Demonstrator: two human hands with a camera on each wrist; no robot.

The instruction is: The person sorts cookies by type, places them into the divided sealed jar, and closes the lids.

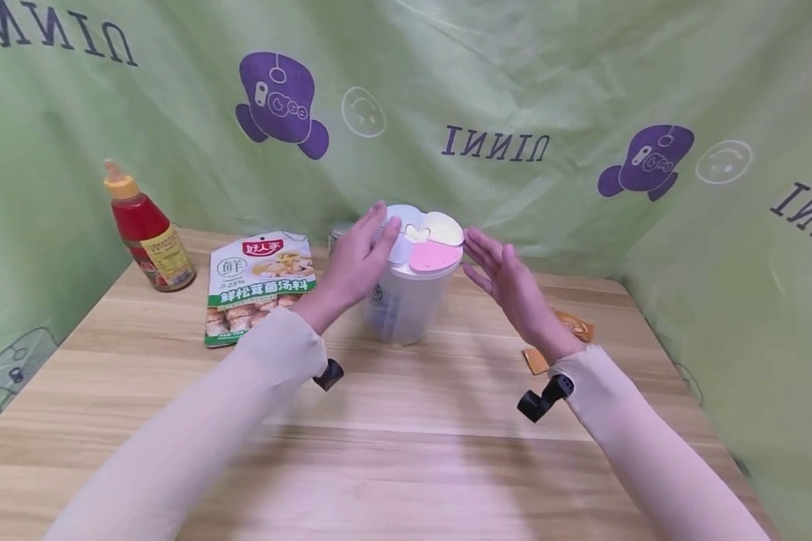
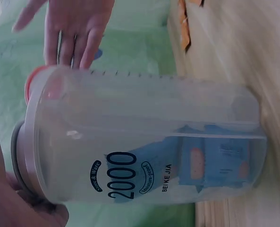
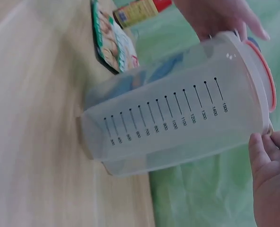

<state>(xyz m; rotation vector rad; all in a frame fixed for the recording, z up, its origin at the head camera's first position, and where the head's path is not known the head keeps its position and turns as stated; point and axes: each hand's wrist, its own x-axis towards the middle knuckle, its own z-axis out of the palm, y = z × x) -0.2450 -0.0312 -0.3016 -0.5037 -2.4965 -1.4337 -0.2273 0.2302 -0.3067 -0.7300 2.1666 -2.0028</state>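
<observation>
In the head view a tall translucent storage canister (image 1: 409, 304) stands on the table. Its round lid (image 1: 435, 257) has petal-shaped flaps in blue, pale yellow and pink. My left hand (image 1: 355, 263) rests against the lid's left side, fingers extended. On the opposite side my right hand (image 1: 514, 291) touches the rim with its fingertips, fingers straight. The left wrist view shows blue packets (image 2: 217, 158) low inside the canister (image 2: 144, 109) and "2000" printed on its wall. Volume marks run up the canister (image 3: 177, 123) in the right wrist view.
Left of the canister lie a food pouch (image 1: 260, 282) with a green band and a red sauce bottle (image 1: 156, 240) with a yellow cap. Orange wrappers (image 1: 575, 326) sit by my right wrist. A jar-like object (image 1: 339, 231) is partly hidden behind my left hand. Green fabric (image 1: 406, 90) hangs behind the table.
</observation>
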